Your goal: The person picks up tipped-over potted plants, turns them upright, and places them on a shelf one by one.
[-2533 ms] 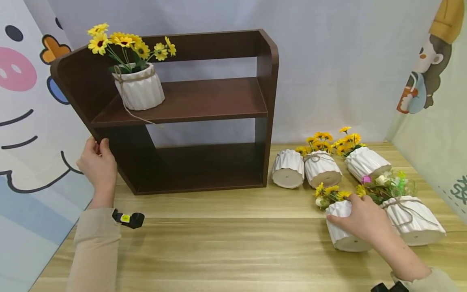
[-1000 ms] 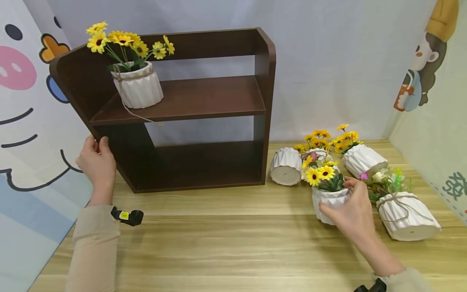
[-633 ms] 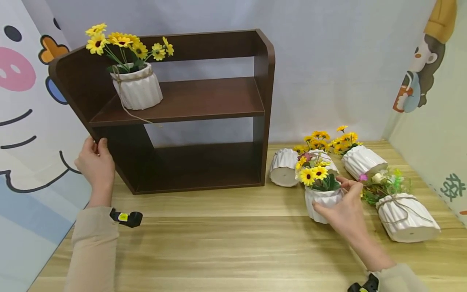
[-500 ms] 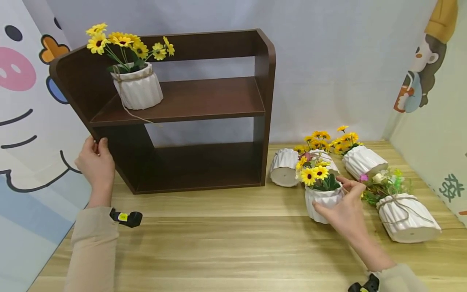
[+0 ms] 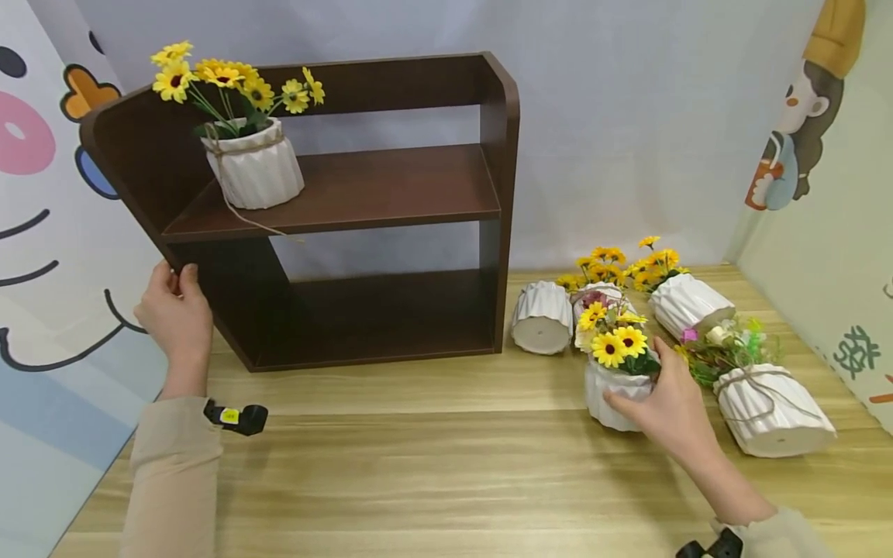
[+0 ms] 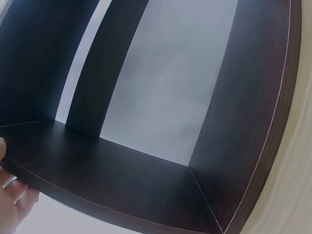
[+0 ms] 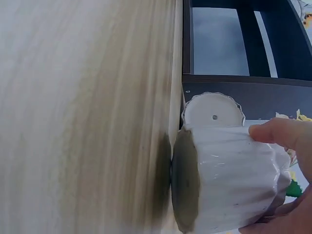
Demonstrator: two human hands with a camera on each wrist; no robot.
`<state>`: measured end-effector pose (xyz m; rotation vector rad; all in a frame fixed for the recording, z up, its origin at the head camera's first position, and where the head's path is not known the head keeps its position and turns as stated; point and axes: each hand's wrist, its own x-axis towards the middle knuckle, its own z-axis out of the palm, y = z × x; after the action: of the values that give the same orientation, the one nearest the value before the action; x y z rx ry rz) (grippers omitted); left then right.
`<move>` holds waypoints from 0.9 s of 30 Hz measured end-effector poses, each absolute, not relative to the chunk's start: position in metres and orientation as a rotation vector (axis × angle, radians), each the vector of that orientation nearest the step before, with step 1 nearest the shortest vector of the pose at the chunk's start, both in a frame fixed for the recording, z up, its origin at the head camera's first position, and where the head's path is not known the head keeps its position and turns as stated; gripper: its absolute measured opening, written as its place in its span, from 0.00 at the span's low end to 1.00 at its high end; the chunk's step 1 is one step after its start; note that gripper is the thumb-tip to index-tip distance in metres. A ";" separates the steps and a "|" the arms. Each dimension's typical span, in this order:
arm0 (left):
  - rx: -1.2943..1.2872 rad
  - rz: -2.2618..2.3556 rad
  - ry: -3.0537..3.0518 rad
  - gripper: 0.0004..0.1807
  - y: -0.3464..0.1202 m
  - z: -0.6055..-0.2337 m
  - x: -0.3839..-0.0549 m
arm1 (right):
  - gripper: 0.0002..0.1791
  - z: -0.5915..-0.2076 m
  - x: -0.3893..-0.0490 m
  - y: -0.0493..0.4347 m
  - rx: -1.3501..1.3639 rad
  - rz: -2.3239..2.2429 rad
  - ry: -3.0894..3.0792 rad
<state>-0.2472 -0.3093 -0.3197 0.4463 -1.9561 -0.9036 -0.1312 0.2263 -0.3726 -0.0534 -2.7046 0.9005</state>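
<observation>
My left hand (image 5: pixel 177 314) grips the front edge of the left side panel of a dark brown two-tier shelf (image 5: pixel 405 182). In the left wrist view its fingers (image 6: pixel 27 202) curl round that edge. To the right, my right hand (image 5: pixel 677 407) holds a white ribbed flower pot (image 5: pixel 610 399) by its side, thumb in front and fingers behind. Yellow and dark pink flowers rise from this pot, which stands roughly upright. The right wrist view shows its base tilted, close to the wooden tabletop; whether it touches cannot be told. A potted yellow flower (image 5: pixel 254 174) stands upright on the upper shelf, left side.
Several white pots lie on their sides right of the shelf: one beside it (image 5: pixel 543 319), an orange-flowered pot (image 5: pixel 691 302) at the back and a mixed-flower pot (image 5: pixel 774 407) beside my right hand. Another is partly hidden behind the held pot. Printed walls flank the table (image 5: pixel 391 480).
My right hand has raised the yellow-flowered pot from lying to upright and shifted it left. Lately the pot has turned slightly. My left hand keeps its grip on the shelf.
</observation>
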 end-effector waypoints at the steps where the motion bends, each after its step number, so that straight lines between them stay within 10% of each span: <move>1: 0.449 -0.903 -1.956 0.18 -0.310 -0.319 -0.247 | 0.58 -0.373 -0.132 0.226 -0.053 0.896 -2.707; 27: 0.415 -0.879 -1.944 0.17 -0.310 -0.321 -0.248 | 0.53 -0.379 -0.148 0.244 0.267 0.896 -2.857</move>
<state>-0.2478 -0.3102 -0.3205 0.4148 -1.9438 -0.8792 -0.1478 0.2443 -0.3787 0.2674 -2.8567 0.8957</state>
